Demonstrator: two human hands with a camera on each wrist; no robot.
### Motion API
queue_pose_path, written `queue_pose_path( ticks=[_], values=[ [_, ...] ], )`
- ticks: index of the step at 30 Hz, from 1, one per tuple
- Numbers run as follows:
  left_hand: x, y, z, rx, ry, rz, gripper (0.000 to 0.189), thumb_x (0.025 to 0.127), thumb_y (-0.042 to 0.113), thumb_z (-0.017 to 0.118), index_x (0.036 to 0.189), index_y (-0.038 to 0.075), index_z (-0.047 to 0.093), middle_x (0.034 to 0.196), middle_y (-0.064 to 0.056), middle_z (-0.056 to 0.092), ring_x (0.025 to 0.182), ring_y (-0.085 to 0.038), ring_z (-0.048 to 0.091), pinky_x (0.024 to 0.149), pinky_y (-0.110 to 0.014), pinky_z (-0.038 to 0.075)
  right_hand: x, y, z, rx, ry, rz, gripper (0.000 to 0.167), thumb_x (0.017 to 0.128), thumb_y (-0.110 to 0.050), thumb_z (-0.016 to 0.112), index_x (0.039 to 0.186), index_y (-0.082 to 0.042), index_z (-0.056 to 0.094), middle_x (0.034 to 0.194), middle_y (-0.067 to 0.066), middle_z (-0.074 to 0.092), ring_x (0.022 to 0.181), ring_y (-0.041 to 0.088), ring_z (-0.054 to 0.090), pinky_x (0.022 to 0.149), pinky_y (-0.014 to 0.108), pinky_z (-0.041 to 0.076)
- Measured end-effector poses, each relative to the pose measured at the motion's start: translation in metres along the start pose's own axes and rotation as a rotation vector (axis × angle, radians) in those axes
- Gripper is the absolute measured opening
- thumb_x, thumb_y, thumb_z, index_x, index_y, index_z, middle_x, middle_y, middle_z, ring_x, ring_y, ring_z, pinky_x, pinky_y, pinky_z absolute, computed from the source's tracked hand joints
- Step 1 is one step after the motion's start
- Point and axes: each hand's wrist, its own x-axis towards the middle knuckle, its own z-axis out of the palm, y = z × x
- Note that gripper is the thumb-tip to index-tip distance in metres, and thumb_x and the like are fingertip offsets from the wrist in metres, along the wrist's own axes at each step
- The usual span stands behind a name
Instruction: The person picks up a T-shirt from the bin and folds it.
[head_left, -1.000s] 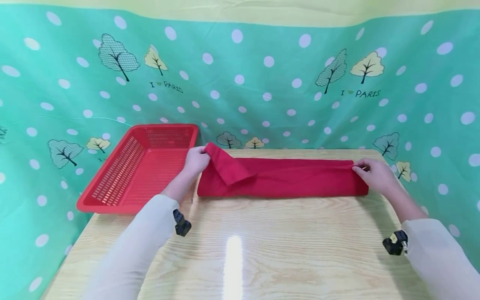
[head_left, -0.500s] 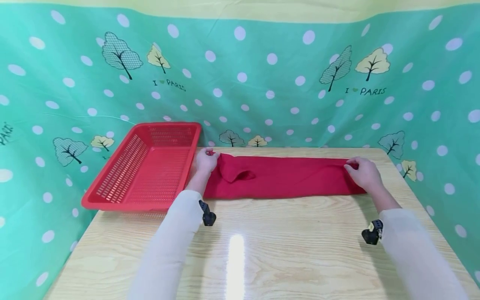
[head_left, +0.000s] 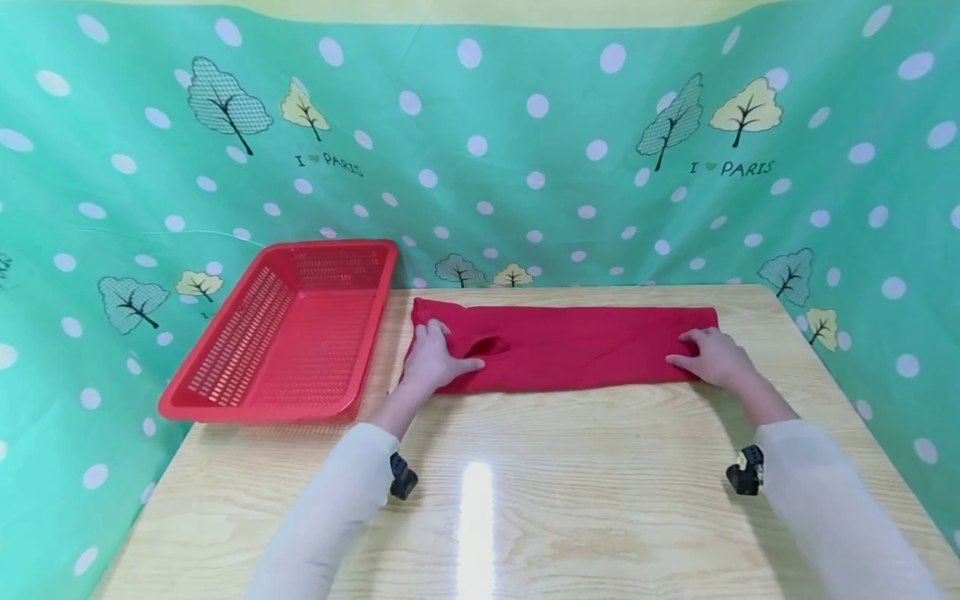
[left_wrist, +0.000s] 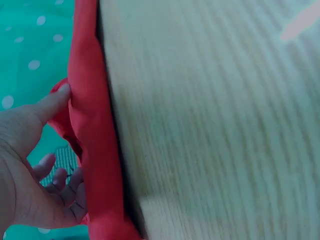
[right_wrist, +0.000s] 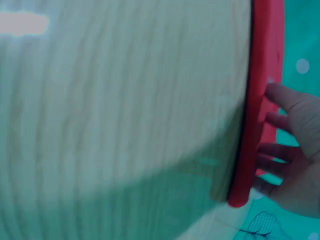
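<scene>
A red cloth (head_left: 585,346), folded into a long strip, lies across the back of the table. On its left end rests my left hand (head_left: 433,360), thumb spread away from the fingers, beside a small raised fold. The left wrist view shows the thumb of this hand (left_wrist: 30,175) touching the cloth (left_wrist: 95,110), its other fingers loosely bent. At the strip's right end, my right hand (head_left: 716,358) touches the fabric with thumb and fingers apart. In the right wrist view, the fingertips of that hand (right_wrist: 300,145) lie along the cloth (right_wrist: 257,100), and neither hand pinches it.
A red plastic basket (head_left: 300,350) with slotted sides stands left of the cloth, close to it. Behind the wooden table (head_left: 585,492) hangs a green dotted curtain (head_left: 525,167), which also runs along both sides.
Both hands have let go of the far edge and come down nearer onto the cloth. The lifted left corner now lies flatter, with a small pucker left in it.
</scene>
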Motion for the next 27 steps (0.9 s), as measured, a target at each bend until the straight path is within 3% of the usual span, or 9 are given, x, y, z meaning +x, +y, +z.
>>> queue_pose_path(
  ticks=[7, 10, 14, 16, 18, 20, 23, 25, 27],
  values=[
    [0.001, 0.009, 0.007, 0.21, 0.022, 0.079, 0.027, 0.083, 0.032, 0.071, 0.101, 0.017, 0.058, 0.101, -0.007, 0.045, 0.079, -0.02, 0.054, 0.06, -0.03, 0.042, 0.0, -0.009, 0.0, 0.022, -0.075, 0.022, 0.062, 0.09, -0.027, 0.058, 0.131, 0.015, 0.037, 0.128, 0.04, 0.034, 0.119, 0.054, 0.031, 0.096, 0.066, 0.033],
    [0.012, 0.016, 0.005, 0.218, 0.131, 0.141, 0.02, 0.085, 0.029, 0.069, 0.102, 0.019, 0.065, 0.1, -0.005, 0.046, 0.088, -0.02, 0.051, 0.064, -0.032, 0.044, 0.0, -0.009, 0.001, 0.034, -0.064, 0.023, 0.062, 0.09, -0.026, 0.058, 0.131, 0.015, 0.037, 0.129, 0.04, 0.033, 0.119, 0.054, 0.03, 0.097, 0.065, 0.033],
    [0.026, 0.025, 0.006, 0.186, 0.357, 0.268, 0.024, 0.086, 0.026, 0.068, 0.109, 0.019, 0.064, 0.102, -0.006, 0.048, 0.092, -0.022, 0.052, 0.066, -0.035, 0.046, 0.0, -0.009, 0.003, 0.05, -0.066, 0.023, 0.062, 0.09, -0.027, 0.059, 0.131, 0.014, 0.038, 0.129, 0.04, 0.033, 0.119, 0.054, 0.031, 0.097, 0.064, 0.033],
    [0.03, 0.028, 0.007, 0.17, 0.397, 0.321, 0.025, 0.087, 0.025, 0.067, 0.11, 0.016, 0.062, 0.103, -0.007, 0.051, 0.09, -0.023, 0.055, 0.066, -0.037, 0.048, 0.0, -0.007, 0.004, 0.056, -0.072, 0.026, 0.062, 0.09, -0.028, 0.059, 0.131, 0.014, 0.038, 0.13, 0.04, 0.033, 0.119, 0.054, 0.031, 0.098, 0.064, 0.033],
    [0.03, 0.029, 0.01, 0.199, 0.312, 0.347, 0.025, 0.087, 0.028, 0.067, 0.108, 0.015, 0.061, 0.104, -0.008, 0.055, 0.091, -0.024, 0.057, 0.069, -0.039, 0.049, 0.001, -0.006, 0.004, 0.057, -0.068, 0.033, 0.062, 0.09, -0.027, 0.06, 0.131, 0.013, 0.038, 0.13, 0.039, 0.032, 0.12, 0.053, 0.031, 0.098, 0.064, 0.033],
    [0.029, 0.026, 0.015, 0.279, 0.16, 0.376, 0.031, 0.087, 0.032, 0.065, 0.113, 0.014, 0.061, 0.114, -0.008, 0.057, 0.103, -0.025, 0.056, 0.082, -0.041, 0.05, 0.001, -0.005, 0.003, 0.058, -0.062, 0.038, 0.062, 0.089, -0.027, 0.06, 0.131, 0.013, 0.038, 0.13, 0.039, 0.032, 0.12, 0.053, 0.03, 0.098, 0.064, 0.033],
    [0.026, 0.02, 0.025, 0.466, -0.032, 0.436, 0.046, 0.089, 0.04, 0.061, 0.127, 0.014, 0.056, 0.138, -0.011, 0.047, 0.131, -0.031, 0.04, 0.105, -0.049, 0.036, 0.001, -0.004, 0.001, 0.058, -0.065, 0.041, 0.062, 0.089, -0.027, 0.06, 0.132, 0.013, 0.037, 0.131, 0.039, 0.031, 0.12, 0.054, 0.03, 0.098, 0.064, 0.033],
    [0.026, 0.018, 0.031, 0.557, -0.031, 0.502, 0.047, 0.089, 0.04, 0.061, 0.127, 0.013, 0.055, 0.138, -0.012, 0.045, 0.131, -0.032, 0.039, 0.105, -0.05, 0.034, 0.001, -0.005, 0.001, 0.054, -0.074, 0.041, 0.063, 0.09, -0.028, 0.059, 0.132, 0.013, 0.037, 0.131, 0.039, 0.031, 0.12, 0.054, 0.029, 0.098, 0.064, 0.033],
    [0.024, 0.019, 0.034, 0.582, -0.004, 0.517, 0.038, 0.088, 0.04, 0.062, 0.114, 0.013, 0.061, 0.122, -0.01, 0.056, 0.117, -0.03, 0.051, 0.095, -0.045, 0.043, 0.001, -0.006, 0.0, 0.05, -0.079, 0.043, 0.063, 0.09, -0.029, 0.059, 0.133, 0.012, 0.037, 0.131, 0.039, 0.03, 0.12, 0.054, 0.03, 0.098, 0.064, 0.033]
  ],
)
